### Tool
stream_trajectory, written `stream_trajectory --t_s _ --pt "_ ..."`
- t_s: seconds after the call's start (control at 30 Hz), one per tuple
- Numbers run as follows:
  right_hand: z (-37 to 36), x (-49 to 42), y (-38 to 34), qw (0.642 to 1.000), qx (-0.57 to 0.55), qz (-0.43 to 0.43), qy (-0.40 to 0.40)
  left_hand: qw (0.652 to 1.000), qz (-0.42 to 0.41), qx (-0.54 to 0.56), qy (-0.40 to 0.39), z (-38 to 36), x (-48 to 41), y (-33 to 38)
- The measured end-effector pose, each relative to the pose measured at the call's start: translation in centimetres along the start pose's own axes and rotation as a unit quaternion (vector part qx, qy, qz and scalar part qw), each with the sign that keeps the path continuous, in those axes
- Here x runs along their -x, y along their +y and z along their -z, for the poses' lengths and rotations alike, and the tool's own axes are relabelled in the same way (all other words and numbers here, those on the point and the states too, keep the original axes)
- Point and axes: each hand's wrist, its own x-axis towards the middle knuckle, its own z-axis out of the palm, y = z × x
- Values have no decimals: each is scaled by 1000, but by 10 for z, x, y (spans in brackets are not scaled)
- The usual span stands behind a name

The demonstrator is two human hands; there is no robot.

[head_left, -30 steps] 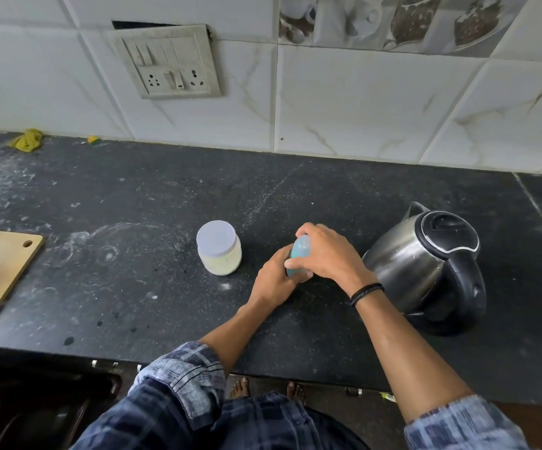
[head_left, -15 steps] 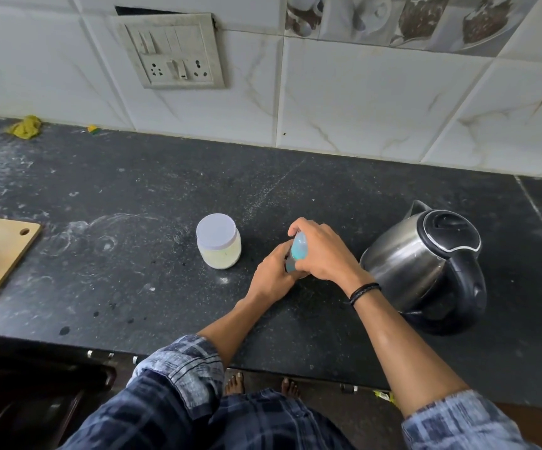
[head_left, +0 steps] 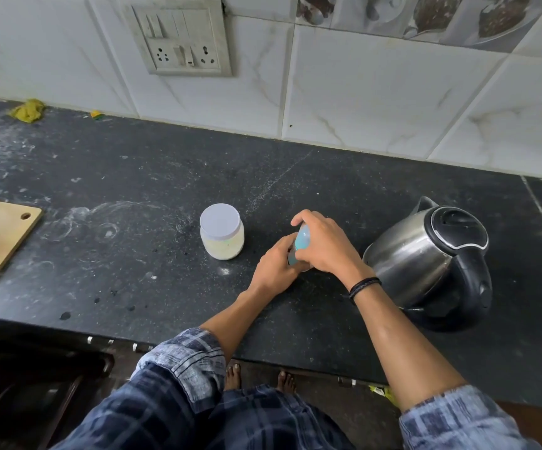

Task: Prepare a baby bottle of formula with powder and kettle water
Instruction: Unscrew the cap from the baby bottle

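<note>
Both hands hold the blue bottle (head_left: 302, 243)
Mid counter (head_left: 165, 177), the left hand (head_left: 274, 271) wraps it low, the right hand (head_left: 328, 248) curls fingers (head_left: 307, 217) over its top (to twist the cap, I think). Hold the bottom firm, turn slowly. One bottle, one powder jar (head_left: 221, 231) left, one kettle (head_left: 425, 258) right.

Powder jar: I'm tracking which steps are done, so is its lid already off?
No, the white lid sits on top of the powder jar, covering its opening.

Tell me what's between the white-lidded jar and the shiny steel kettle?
In the head view: the left hand and right hand, holding a light-blue plastic baby bottle.
</note>
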Motion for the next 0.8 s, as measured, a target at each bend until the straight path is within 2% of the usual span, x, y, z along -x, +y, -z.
stream_trajectory --t_s 0.17,0.33,0.5,0.7,0.8 --pt "7 -3 2 999 -16 10 -40 1000 -1 4 -2 0 0 1" --pt "7 0 1 999 10 -17 44 1000 2 10 4 2 4 4" --pt "0 3 -1 997 36 -20 62 1000 -5 4 0 0 1 1" --pt "-5 -1 -6 999 42 5 27 1000 -14 -6 3 -1 -1 -3" --pt "-5 -3 -7 998 60 -9 22 1000 -11 -8 1 1 -1 -1"
